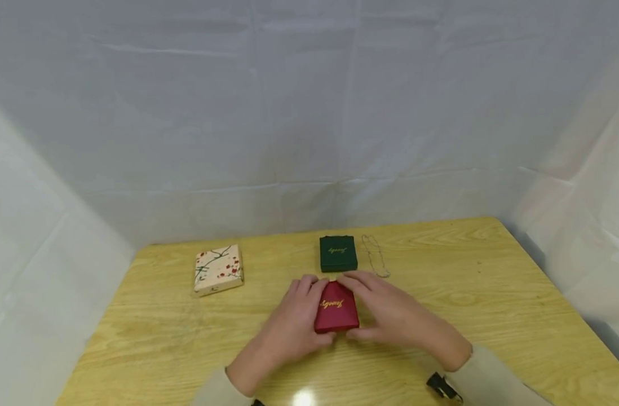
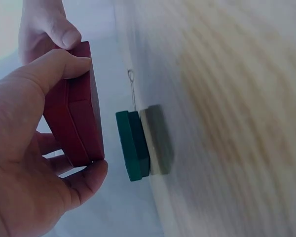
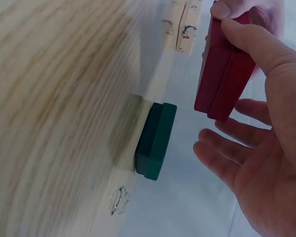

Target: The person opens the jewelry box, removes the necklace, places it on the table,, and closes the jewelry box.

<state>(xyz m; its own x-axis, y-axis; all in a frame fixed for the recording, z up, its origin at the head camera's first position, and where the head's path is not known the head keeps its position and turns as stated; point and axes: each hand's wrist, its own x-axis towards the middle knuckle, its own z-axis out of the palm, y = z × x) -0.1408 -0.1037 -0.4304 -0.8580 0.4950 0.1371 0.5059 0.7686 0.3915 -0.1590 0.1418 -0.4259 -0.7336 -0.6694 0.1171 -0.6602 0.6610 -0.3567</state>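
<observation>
A closed red jewelry box [image 1: 336, 307] with gold lettering on its lid is held between both hands, raised off the table in the wrist views. My left hand [image 1: 299, 321] grips its left side, thumb [image 2: 71, 64] on the near face and fingers around the far side. On the box's right side, my right hand [image 1: 390, 310] has its thumb [image 3: 246, 39] on the near face and fingertips at the far edge. Just beyond lies a closed green jewelry box [image 1: 338, 254], also with gold lettering. A thin silver chain [image 1: 374, 256] lies right of it.
Toward the left of the wooden table [image 1: 152, 316] sits a cream box [image 1: 219, 270] with a red blossom and branch print. White sheeting [image 1: 309, 113] hangs behind the table and along both sides.
</observation>
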